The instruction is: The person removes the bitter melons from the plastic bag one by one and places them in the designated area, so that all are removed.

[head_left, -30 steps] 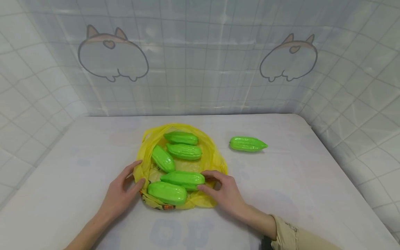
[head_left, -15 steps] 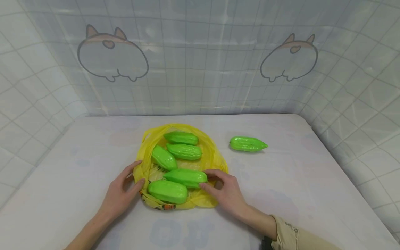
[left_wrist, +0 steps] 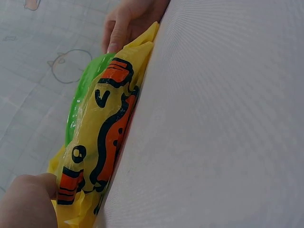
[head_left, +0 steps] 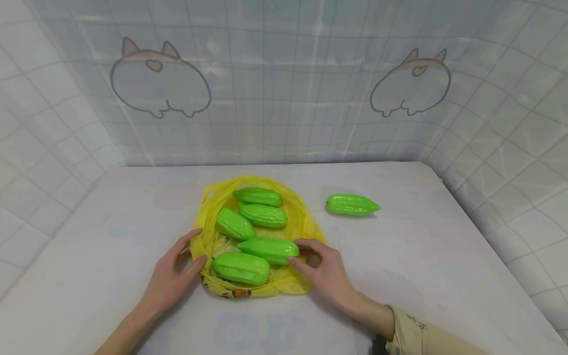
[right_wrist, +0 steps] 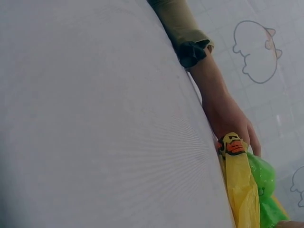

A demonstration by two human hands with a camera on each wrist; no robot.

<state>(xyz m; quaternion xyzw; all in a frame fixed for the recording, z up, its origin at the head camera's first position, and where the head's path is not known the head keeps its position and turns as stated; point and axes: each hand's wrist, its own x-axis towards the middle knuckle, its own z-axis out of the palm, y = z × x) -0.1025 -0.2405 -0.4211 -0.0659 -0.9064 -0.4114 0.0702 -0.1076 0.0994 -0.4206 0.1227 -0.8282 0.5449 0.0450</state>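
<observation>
Left hand (head_left: 170, 277): we're pinching the yellow bag (head_left: 309, 224)
Right hand (head_left: 327, 272): gripping, seemingly arranging, a gourd (head_left: 268, 249)
Gourd: likely needing release next

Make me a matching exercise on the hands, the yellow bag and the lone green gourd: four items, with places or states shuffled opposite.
Things:
1. Left hand
2. Right hand
3. Yellow bag
4. Lone gourd

Places or states:
A. Contains five gourds
B. Lies outside the bag
C. Grips one bagged gourd
D. Holds the bag's left edge

Pairs: 1-D, 2-C, 3-A, 4-B
</observation>
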